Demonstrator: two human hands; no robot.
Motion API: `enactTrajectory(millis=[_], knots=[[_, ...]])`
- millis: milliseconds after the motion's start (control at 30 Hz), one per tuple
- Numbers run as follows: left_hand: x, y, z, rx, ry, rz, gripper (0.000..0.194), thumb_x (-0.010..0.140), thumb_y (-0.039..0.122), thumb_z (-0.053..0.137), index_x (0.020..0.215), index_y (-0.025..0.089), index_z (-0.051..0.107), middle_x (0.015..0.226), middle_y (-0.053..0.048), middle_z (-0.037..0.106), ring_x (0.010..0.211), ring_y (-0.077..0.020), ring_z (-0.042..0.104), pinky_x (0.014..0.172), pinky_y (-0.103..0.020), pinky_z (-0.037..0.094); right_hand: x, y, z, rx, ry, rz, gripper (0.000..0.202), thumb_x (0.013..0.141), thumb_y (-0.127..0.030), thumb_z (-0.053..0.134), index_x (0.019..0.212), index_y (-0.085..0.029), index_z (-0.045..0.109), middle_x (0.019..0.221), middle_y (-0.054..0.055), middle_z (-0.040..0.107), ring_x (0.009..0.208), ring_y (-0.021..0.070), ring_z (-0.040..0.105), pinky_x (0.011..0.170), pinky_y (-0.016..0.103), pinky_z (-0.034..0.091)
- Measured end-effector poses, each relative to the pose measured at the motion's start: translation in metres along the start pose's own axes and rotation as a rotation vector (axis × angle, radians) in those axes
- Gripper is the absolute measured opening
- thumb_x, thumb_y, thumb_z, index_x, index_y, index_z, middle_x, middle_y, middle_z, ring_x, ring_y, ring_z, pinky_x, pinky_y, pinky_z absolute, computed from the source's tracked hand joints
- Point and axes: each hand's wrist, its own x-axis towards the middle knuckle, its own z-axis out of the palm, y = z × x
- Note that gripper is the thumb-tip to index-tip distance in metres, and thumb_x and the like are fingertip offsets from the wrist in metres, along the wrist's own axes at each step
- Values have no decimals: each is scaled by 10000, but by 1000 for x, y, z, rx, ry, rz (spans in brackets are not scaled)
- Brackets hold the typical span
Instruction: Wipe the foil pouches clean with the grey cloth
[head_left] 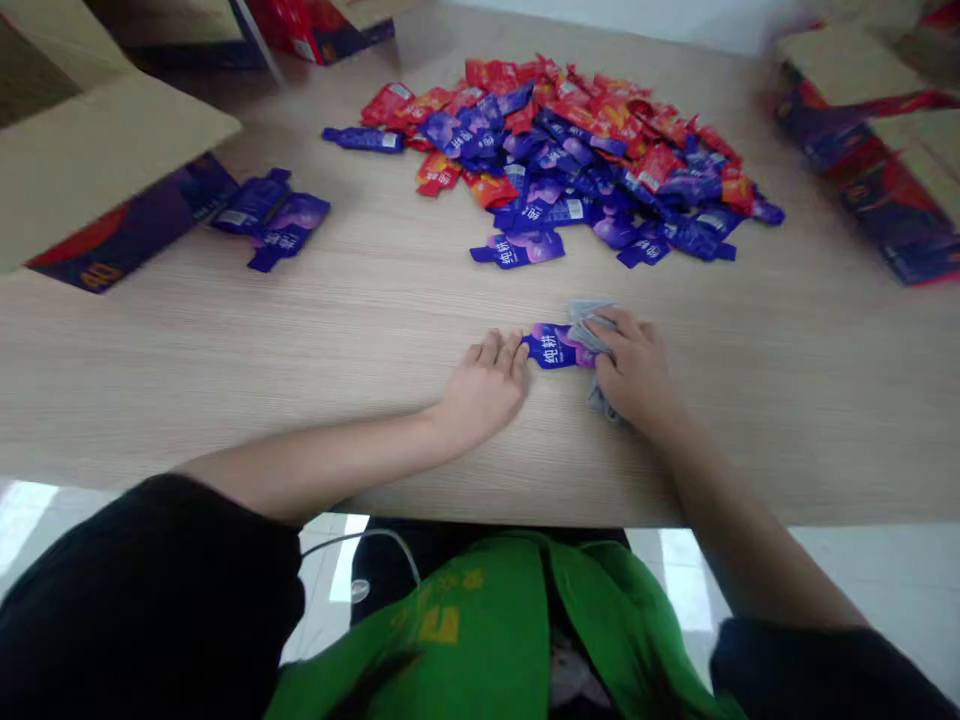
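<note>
A purple pouch (553,347) with white lettering lies flat on the table in front of me, its narrow neck pointing left. My left hand (486,392) has its fingers bent together at that neck, pinning it. Bunched under the fingers of my right hand (637,372) is a grey cloth (589,322), which rests on the wide end of the pouch and covers part of it. Beyond my hands lies a heap of purple pouches (540,205) and red-orange pouches (600,115), with one purple pouch (519,249) at its near edge.
At the left stands an open cardboard box (112,235), with purple pouches (289,228) beside it. Another box (322,35) is at the back left. Open boxes (892,190) stand at the right. The wooden table's front edge (480,518) runs before my green apron (480,640).
</note>
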Motion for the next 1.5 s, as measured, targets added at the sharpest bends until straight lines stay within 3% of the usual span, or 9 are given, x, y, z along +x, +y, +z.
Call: enactTrajectory(millis=[167,267,433,567,667,1000,1200,1367,1500], knots=[[2,2,4,-2,36,-13,464,1035,129,445,1454,-24,573,1550,-237,523,1373,-425,577,970,-467,555,-13,36,-8,12,18,30,528,881,-142,449,1332,-192,718,1481,128,598,1301,360,556,1080,588,473],[3,2,7,-16,67,-23,459,1034,148,460,1444,-19,584,1539,-231,540,1361,-421,588,966,-459,553,-5,41,-13,52,6,37,508,847,-135,463,1270,-176,741,1409,147,637,1269,338,595,1082,558,471],[1,0,12,-30,111,-17,458,1032,150,466,1440,-22,584,1531,-244,549,1354,-417,594,974,-463,542,15,-6,-15,134,75,-100,545,803,-94,466,1287,-166,706,1385,148,638,1302,310,568,1099,513,443],[1,-1,10,-47,116,-24,438,1043,193,473,1393,-21,627,1395,-244,671,1334,-430,607,939,-462,555,21,-56,-2,61,-39,-215,564,849,-91,451,1361,-173,670,1538,105,553,1261,321,532,1052,501,433],[0,-2,9,-54,106,-22,429,1041,205,481,1365,-18,651,1327,-225,718,1331,-424,611,940,-449,561,16,-65,7,-53,-122,-211,549,907,-142,455,1425,-182,634,1579,91,528,1211,350,514,992,528,426],[-1,-1,8,-9,99,2,455,1029,142,468,1440,-8,592,1522,-225,563,1345,-422,601,951,-466,560,-19,6,-5,-106,22,29,544,923,-182,446,1435,-210,628,1513,122,571,1203,362,532,1007,577,460],[-2,-2,9,-18,126,2,449,1031,175,483,1418,-11,614,1513,-227,573,1331,-432,609,944,-478,559,-13,21,-11,-59,-2,79,574,880,-139,446,1417,-198,640,1482,141,570,1274,354,542,1037,562,480],[-3,-3,11,-17,154,9,457,1029,193,492,1428,1,607,1510,-210,583,1323,-413,618,949,-459,559,-2,-8,-14,106,94,-67,557,882,-126,441,1411,-162,614,1449,162,576,1331,324,525,1090,517,443],[-2,-2,10,-11,162,8,413,1031,203,504,1356,6,666,1453,-226,631,1311,-407,630,923,-446,563,-2,-43,-3,79,-11,-199,530,894,-118,443,1380,-173,648,1534,119,550,1267,337,517,1042,532,426]])
